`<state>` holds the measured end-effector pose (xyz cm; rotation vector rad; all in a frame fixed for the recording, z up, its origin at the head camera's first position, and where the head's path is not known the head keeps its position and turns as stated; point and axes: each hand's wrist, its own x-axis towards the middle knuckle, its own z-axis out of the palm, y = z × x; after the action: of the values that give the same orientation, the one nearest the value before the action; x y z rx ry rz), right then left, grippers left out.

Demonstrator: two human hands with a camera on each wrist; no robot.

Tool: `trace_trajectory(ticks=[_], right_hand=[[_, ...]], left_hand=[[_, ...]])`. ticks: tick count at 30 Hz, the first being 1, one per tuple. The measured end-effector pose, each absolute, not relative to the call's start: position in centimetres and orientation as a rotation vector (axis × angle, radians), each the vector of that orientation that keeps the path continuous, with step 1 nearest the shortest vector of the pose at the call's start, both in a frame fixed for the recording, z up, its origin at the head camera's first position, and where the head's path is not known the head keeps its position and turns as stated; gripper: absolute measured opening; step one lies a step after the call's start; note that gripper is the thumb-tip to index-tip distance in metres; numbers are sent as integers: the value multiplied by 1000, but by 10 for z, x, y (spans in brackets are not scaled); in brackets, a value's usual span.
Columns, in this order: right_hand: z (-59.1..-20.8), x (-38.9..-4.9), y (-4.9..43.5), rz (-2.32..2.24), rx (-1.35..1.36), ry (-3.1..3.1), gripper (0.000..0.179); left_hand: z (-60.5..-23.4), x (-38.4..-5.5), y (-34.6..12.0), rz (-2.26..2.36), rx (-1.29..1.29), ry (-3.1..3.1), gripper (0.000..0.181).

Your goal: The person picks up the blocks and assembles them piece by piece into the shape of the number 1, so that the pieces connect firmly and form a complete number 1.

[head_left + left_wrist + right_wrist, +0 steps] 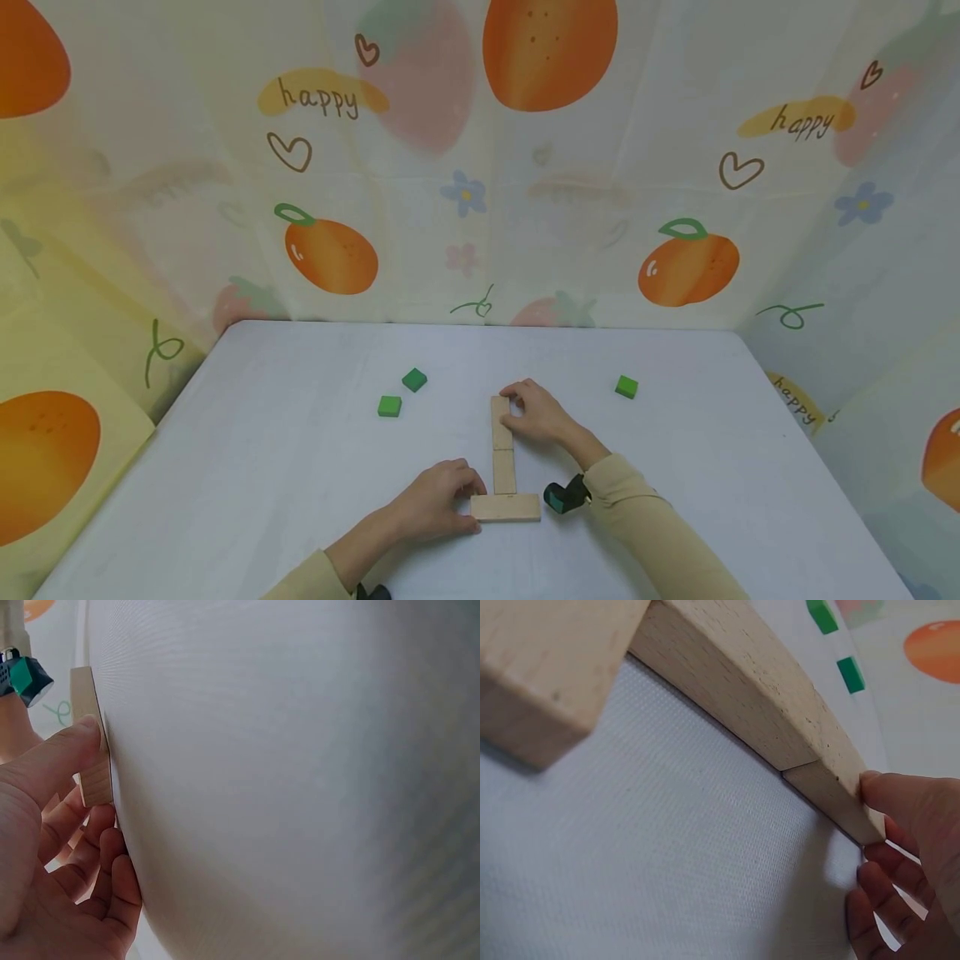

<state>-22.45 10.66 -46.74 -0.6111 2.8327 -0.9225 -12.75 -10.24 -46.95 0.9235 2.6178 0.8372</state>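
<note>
Three plain wooden blocks lie flat on the white table, laid out like an upside-down T in the head view. My left hand [431, 502] pinches the left end of the crosswise block [507, 509] between thumb and fingers. From that block's far side, the middle block [504, 473] runs away from me. The far block [500, 427] continues end to end with it, a thin seam showing between them. My right hand [542, 415] grips the far block near its far end. In the right wrist view, its thumb [900, 795] presses on this far block [832, 780].
Two green blocks, one nearer [389, 407] and one farther [414, 380], lie left of the wooden row. Another green block [626, 387] lies to the right. A patterned cloth [420, 250] hangs behind the white table [285, 400]. A dark wrist camera [566, 494] sits by the right sleeve.
</note>
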Motion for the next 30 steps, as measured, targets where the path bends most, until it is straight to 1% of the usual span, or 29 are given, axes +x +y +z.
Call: trace_trajectory(ticks=[17,30], right_hand=[[-469,-228,110,-940,-618,2815,42],[-466,-229,119,-1063,-634,2839,35]], left_hand=[[-471,-129,-101,813,919,2634,32],[-469,-128,-101,808,918,2629,31]])
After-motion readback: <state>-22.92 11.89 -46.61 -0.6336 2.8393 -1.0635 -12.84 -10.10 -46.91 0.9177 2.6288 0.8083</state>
